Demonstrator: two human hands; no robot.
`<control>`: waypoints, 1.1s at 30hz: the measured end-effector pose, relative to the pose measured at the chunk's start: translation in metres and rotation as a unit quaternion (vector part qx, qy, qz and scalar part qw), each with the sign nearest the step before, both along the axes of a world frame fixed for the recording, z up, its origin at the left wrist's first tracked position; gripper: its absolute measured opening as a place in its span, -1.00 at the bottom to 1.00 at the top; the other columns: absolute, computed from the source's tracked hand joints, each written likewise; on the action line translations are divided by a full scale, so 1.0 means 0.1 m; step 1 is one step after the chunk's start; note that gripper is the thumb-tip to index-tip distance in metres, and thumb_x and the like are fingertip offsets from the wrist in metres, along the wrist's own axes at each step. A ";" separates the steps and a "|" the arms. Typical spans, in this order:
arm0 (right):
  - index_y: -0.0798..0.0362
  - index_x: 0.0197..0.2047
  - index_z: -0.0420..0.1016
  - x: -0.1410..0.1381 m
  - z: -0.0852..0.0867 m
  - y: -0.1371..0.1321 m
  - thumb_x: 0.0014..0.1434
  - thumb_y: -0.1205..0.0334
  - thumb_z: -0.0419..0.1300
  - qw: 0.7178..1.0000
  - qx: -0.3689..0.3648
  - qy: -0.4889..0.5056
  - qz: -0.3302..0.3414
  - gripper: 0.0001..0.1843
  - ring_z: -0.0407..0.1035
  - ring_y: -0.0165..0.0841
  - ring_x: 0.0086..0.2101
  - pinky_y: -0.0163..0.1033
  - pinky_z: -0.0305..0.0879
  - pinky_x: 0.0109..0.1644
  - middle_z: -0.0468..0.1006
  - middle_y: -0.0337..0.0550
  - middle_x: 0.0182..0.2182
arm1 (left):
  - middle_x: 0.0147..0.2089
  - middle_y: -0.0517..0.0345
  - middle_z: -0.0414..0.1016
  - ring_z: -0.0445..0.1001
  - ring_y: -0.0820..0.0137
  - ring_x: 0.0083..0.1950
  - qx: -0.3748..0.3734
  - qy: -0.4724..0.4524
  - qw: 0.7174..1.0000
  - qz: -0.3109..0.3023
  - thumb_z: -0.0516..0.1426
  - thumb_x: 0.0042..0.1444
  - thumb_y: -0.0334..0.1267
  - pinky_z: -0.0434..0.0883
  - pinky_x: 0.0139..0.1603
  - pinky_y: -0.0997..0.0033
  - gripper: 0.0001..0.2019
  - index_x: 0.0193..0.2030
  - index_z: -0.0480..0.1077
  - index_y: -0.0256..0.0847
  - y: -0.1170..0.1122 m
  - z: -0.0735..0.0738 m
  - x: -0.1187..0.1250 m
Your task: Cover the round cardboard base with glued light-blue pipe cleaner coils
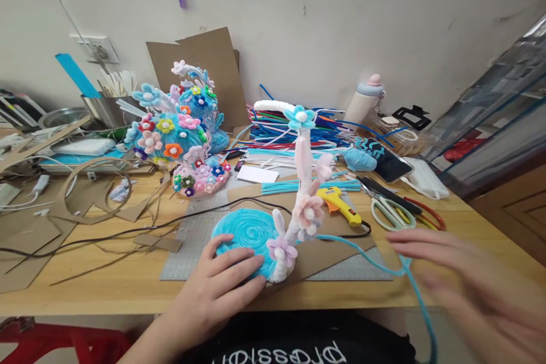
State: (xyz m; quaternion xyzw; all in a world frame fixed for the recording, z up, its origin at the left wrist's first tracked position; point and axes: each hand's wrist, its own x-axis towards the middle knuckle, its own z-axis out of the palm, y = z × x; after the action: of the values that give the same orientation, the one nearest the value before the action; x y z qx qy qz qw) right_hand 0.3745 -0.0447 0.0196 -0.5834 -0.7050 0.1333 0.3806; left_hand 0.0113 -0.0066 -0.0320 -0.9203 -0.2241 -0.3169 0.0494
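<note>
My left hand [226, 278] lies palm down with spread fingers on a round disc of coiled light-blue chenille stem [245, 227]. A white wrapped stem [302, 176] rises from the disc's right edge and curves left at its top. It bears a lilac flower [281, 253], a pink flower [307, 213] and a blue flower [301, 117]. A long light-blue chenille strand [362, 251] runs right from the piece, then bends down past my right hand [460, 273]. That hand is motion-blurred, its fingers stretched out beside the strand; any contact is unclear.
A yellow glue gun [341, 205] and scissors [390, 213] lie behind the piece. Bundled chenille stems [290, 136] are at the back. Flower-covered blue pieces [174, 136] stand at the left. A black cable [128, 230] crosses the table, near cardboard rings [72, 182].
</note>
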 end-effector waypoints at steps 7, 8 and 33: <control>-0.10 0.08 0.37 -1.06 -0.11 0.50 0.27 0.33 0.09 0.962 -0.024 -0.004 0.272 -0.68 0.39 -0.14 0.06 0.00 0.41 0.10 0.51 -0.04 0.01 | 0.06 0.11 0.53 0.37 0.30 0.15 -0.009 0.001 1.000 0.002 -0.03 0.30 -0.47 0.06 0.32 -0.06 -0.74 -0.03 0.42 -0.20 -0.01 -0.05 -0.03; -0.10 0.04 0.37 -1.10 -0.16 0.53 0.28 0.33 0.09 0.962 -0.041 0.034 0.269 -0.72 0.45 -0.18 -0.02 -0.06 0.46 0.04 0.55 -0.07 -0.06 | 0.06 0.10 0.53 0.37 0.29 0.14 -0.013 0.002 1.000 0.005 -0.04 0.30 -0.46 0.06 0.32 -0.07 -0.75 -0.03 0.42 -0.21 -0.02 -0.06 -0.04; -0.07 -0.07 0.55 -1.12 -0.44 0.46 0.28 0.41 0.00 0.940 -0.041 0.056 0.335 -0.65 0.44 -0.33 -0.29 -0.23 0.44 -0.23 0.50 -0.13 -0.28 | 0.01 0.05 0.52 0.34 0.31 0.11 -0.032 -0.043 0.998 0.033 -0.04 0.29 -0.50 0.09 0.30 -0.07 -0.77 -0.08 0.41 -0.25 -0.10 -0.17 -0.02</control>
State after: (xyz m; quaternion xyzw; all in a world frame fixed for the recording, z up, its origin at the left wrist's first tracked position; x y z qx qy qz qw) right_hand 0.2623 0.0018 -0.0247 -0.3201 -0.8309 0.3146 0.3288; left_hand 0.0096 -0.0171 -0.0488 -0.8992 -0.2660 -0.3468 0.0206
